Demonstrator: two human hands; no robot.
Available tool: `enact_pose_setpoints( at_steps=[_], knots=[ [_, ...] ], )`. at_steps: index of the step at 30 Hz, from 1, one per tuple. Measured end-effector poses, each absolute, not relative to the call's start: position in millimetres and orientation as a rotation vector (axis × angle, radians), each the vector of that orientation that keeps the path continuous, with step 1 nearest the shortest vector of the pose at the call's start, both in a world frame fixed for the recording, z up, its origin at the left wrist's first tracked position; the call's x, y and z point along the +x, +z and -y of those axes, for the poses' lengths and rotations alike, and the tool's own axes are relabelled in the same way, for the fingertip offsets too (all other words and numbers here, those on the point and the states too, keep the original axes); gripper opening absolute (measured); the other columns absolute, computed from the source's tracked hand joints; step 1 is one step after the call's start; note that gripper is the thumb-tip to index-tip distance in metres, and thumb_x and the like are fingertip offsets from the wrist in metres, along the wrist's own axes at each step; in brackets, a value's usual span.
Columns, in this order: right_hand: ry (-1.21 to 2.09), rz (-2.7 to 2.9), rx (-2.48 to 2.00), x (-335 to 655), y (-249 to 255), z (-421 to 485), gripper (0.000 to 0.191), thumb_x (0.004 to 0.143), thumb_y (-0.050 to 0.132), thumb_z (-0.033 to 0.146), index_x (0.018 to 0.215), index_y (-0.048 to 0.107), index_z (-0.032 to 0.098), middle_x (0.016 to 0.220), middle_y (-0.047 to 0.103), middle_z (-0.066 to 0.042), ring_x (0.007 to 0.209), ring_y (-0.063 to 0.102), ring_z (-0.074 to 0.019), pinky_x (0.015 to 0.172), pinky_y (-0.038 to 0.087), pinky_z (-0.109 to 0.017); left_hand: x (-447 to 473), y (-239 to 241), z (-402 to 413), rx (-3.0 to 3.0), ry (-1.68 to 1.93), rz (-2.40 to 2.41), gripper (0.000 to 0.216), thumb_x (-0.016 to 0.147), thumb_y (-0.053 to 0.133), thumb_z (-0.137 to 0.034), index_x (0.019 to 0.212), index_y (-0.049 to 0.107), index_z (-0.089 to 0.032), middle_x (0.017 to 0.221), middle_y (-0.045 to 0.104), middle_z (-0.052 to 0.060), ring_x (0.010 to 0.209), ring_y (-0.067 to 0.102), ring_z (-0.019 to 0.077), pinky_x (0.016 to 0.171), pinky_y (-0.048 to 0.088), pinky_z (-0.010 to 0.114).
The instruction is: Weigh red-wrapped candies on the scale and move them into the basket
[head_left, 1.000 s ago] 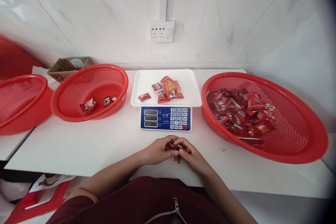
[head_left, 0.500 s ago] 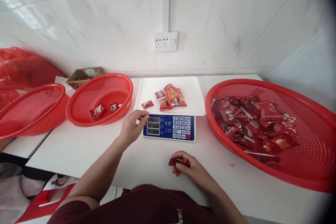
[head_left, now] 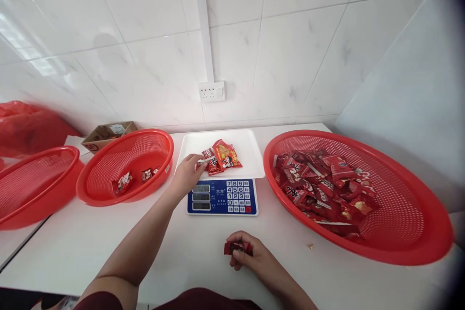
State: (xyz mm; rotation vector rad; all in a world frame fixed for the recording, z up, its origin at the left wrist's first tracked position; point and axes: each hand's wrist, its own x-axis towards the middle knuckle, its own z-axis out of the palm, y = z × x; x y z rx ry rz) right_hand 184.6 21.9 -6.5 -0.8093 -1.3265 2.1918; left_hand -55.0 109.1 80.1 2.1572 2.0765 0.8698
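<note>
My left hand (head_left: 187, 174) reaches over the front left of the white scale tray (head_left: 250, 157). Its fingers pinch a small red wrapped candy (head_left: 201, 165), partly hidden by the fingertips. Beside them, on the tray, lie several red snack packets (head_left: 225, 154), one with orange food pictured on it. Low over the table, in front of the scale's blue keypad panel (head_left: 222, 197), my right hand (head_left: 247, 254) is closed round small dark red wrapped candies (head_left: 236, 248); how many cannot be made out.
A large red basket (head_left: 410, 213) on the right holds many red packets (head_left: 323, 184). To the left stand a red basket (head_left: 125, 145) with a few packets, another red basket (head_left: 36, 189) and a cardboard box (head_left: 105, 135). A tiny gold piece (head_left: 310, 246) lies on the table.
My left hand has moved from the tray's front edge onto the tray and closed on the small candy. My right hand keeps its hold. The camera view has tilted up and shifted right.
</note>
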Motion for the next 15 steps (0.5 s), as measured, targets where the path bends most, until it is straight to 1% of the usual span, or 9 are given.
enact_pose_setpoints(
  at_steps=[3,5,7,9,10,11,13,15],
  knots=[
    [2.178,1.329,-0.812,184.0,-5.9,-22.0,0.040,0.071,0.066,0.047,0.094,0.056,0.017,0.072,0.060,0.000,0.064,0.056,-0.0119,0.064,0.044,-0.028,-36.3,86.4,-117.4,2.281,0.866,-2.039,0.022,0.086,0.049,-0.032,0.103,0.059,-0.022,0.105,0.063,0.006,0.104,0.054,0.0229,0.088,0.044,0.035],
    [2.172,1.327,-0.808,183.7,-6.6,-22.1,0.041,0.070,0.067,0.048,0.093,0.056,0.017,0.072,0.059,0.000,0.064,0.056,-0.0119,0.064,0.044,-0.028,-25.8,90.1,-124.6,2.351,0.803,-2.051,0.030,0.085,0.050,-0.035,0.112,0.055,-0.022,0.107,0.062,0.007,0.104,0.053,0.0254,0.089,0.042,0.039],
    [2.165,1.320,-0.811,183.5,-7.7,-22.0,0.042,0.069,0.068,0.048,0.093,0.056,0.017,0.072,0.059,0.000,0.064,0.056,-0.0120,0.063,0.044,-0.028,-19.4,92.3,-133.3,2.351,0.758,-2.104,0.043,0.083,0.053,-0.038,0.123,0.048,-0.022,0.112,0.059,0.010,0.104,0.052,0.0287,0.088,0.041,0.043],
    [2.159,1.315,-0.819,183.6,-8.7,-21.9,0.042,0.069,0.068,0.048,0.093,0.056,0.017,0.072,0.059,0.000,0.064,0.056,-0.0120,0.064,0.044,-0.028,-17.0,93.3,-142.6,2.282,0.783,-2.123,0.051,0.081,0.056,-0.037,0.128,0.044,-0.022,0.112,0.058,0.011,0.103,0.052,0.0312,0.088,0.039,0.047],
    [2.155,1.316,-0.821,183.8,-8.9,-21.9,0.042,0.069,0.068,0.048,0.093,0.056,0.016,0.072,0.059,0.000,0.064,0.056,-0.0121,0.064,0.044,-0.028,-16.9,93.7,-147.1,2.223,0.823,-2.099,0.051,0.080,0.057,-0.035,0.127,0.044,-0.022,0.109,0.059,0.011,0.102,0.052,0.0313,0.089,0.038,0.048],
    [2.151,1.320,-0.820,183.9,-8.8,-21.8,0.042,0.069,0.067,0.048,0.093,0.056,0.016,0.072,0.060,0.000,0.064,0.056,-0.0122,0.064,0.044,-0.028,-16.9,94.1,-151.1,2.159,0.869,-2.061,0.050,0.078,0.059,-0.031,0.126,0.046,-0.021,0.104,0.060,0.010,0.101,0.053,0.0304,0.089,0.038,0.047],
    [2.144,1.329,-0.816,184.2,-7.9,-21.8,0.043,0.069,0.067,0.049,0.094,0.056,0.016,0.072,0.060,-0.001,0.064,0.057,-0.0125,0.064,0.044,-0.028,-16.5,95.9,-157.6,2.050,0.948,-1.973,0.045,0.077,0.059,-0.024,0.120,0.050,-0.022,0.093,0.061,0.007,0.093,0.056,0.0259,0.085,0.042,0.042],
    [2.143,1.340,-0.820,184.4,-6.2,-21.8,0.043,0.068,0.067,0.050,0.093,0.056,0.016,0.072,0.059,-0.001,0.065,0.057,-0.0127,0.064,0.044,-0.028,-14.1,99.3,-162.1,1.993,0.986,-1.901,0.039,0.078,0.056,-0.021,0.117,0.051,-0.023,0.087,0.060,0.003,0.081,0.059,0.0192,0.076,0.047,0.033]
  ],
)
